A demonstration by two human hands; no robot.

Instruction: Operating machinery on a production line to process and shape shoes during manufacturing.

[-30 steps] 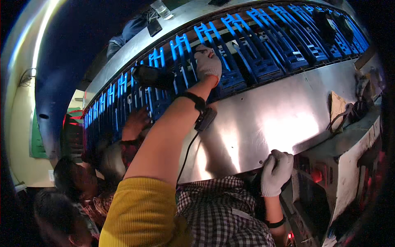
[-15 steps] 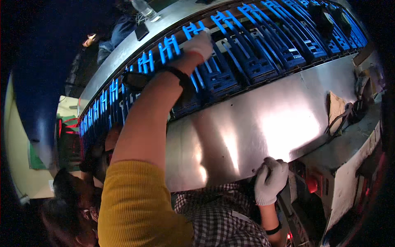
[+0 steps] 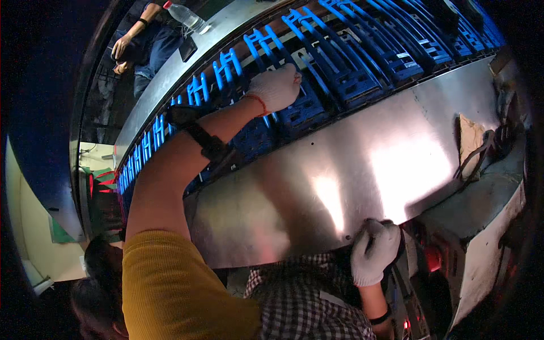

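Observation:
My left hand [image 3: 275, 88], in a white knit glove, is over a row of blue slotted frames [image 3: 303, 110] on a long conveyor. Its fingers are curled down among the upright blue prongs, and whatever they may grip is hidden beneath the glove. Low on the right, my right hand [image 3: 374, 252], also gloved, is loosely closed beside the front edge of a shiny metal ledge [image 3: 294, 187]. Nothing shows between its bent fingers and thumb. More blue frames [image 3: 354, 82] follow to the right, and several upright blue prongs [image 3: 226, 65] line the far side.
Beyond the conveyor, a clear bottle with a red cap [image 3: 187, 17] and a dark phone-like slab [image 3: 187, 50] lie on a metal shelf. Another person's hand [image 3: 120, 48] shows there. Brown paper [image 3: 470, 141] and dark cables [image 3: 481, 150] sit at the right.
My left hand has drawn back toward me and now sits lower over the frames, off the far prongs. My right hand has stayed by the ledge. The view has shifted slightly.

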